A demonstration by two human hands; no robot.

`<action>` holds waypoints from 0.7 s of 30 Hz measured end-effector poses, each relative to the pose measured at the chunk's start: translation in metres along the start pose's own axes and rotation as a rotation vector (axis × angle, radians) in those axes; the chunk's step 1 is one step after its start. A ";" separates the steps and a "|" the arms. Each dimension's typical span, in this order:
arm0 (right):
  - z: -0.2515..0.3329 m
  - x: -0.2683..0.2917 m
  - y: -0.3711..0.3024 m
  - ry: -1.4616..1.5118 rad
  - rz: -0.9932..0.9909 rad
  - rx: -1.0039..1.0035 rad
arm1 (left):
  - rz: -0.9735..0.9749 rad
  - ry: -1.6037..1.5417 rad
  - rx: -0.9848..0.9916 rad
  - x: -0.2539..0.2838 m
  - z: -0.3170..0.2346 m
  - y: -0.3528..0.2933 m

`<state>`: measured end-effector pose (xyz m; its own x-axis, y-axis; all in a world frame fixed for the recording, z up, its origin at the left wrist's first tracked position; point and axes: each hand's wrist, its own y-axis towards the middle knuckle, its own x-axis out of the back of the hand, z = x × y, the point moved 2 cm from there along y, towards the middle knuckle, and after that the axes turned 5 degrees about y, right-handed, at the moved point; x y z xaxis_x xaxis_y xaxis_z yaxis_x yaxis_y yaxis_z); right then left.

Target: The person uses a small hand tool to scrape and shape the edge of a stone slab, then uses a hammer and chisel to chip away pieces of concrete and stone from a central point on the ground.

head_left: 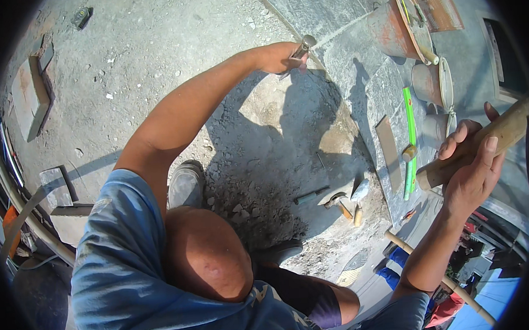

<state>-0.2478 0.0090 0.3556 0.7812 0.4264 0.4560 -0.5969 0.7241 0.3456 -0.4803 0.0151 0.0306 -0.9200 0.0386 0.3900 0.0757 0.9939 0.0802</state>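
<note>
My left hand (277, 58) reaches far forward, its fingers wrapped round a steel chisel (308, 41). The chisel's flattened head points up toward me, and its lower end is mostly hidden by the hand. It stands over rough broken ground beside the edge of the grey slab floor (335, 20). Raised at the right, my right hand (474, 176) grips a thick wooden handle (511, 127). A dark part shows at the handle's far end by the picture's rim, too cut off to name.
Buckets (388, 33) stand at the upper right. A green level (409, 141) and a flat strip (388, 151) lie on the slab. Hand tools (340, 203) lie on the rubble near my feet. A tile block (30, 98) and tape measure (81, 18) lie left. Another person's blue-clad leg (390, 274) shows lower right.
</note>
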 end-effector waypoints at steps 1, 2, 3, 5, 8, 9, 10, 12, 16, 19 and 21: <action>0.002 -0.006 0.012 -0.008 -0.002 0.020 | -0.012 0.006 -0.017 0.004 -0.006 0.000; 0.005 -0.012 0.023 -0.023 -0.015 0.069 | 0.005 -0.002 -0.034 0.006 -0.011 -0.001; 0.008 -0.021 0.033 -0.026 -0.013 0.114 | 0.012 -0.011 -0.035 0.007 -0.011 -0.007; -0.014 -0.046 0.032 -0.107 0.100 0.010 | -0.020 -0.043 -0.013 0.006 -0.006 -0.008; -0.075 -0.071 0.015 -0.476 0.519 -0.362 | -0.038 -0.028 -0.091 0.001 0.000 -0.003; -0.105 -0.061 0.013 -0.731 0.691 -0.264 | -0.038 -0.027 -0.110 0.002 -0.001 0.000; -0.111 -0.065 0.015 -0.814 0.832 -0.325 | -0.051 -0.057 -0.081 0.006 0.005 -0.006; -0.127 -0.050 0.004 -0.813 0.905 -0.424 | -0.023 -0.088 -0.021 0.013 0.000 -0.011; -0.082 -0.045 0.011 -0.367 0.683 -0.797 | -0.101 -0.201 -0.014 0.005 0.028 -0.016; -0.040 -0.024 0.049 0.328 0.687 -0.398 | -0.109 -0.222 0.021 0.005 0.031 -0.017; -0.016 -0.013 0.066 0.339 0.541 -0.074 | -0.071 -0.112 0.050 0.004 0.028 -0.015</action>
<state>-0.2950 0.0599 0.3598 0.3947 0.8808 0.2617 -0.9182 0.3888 0.0763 -0.4958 0.0036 0.0055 -0.9599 -0.0236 0.2795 -0.0080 0.9984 0.0566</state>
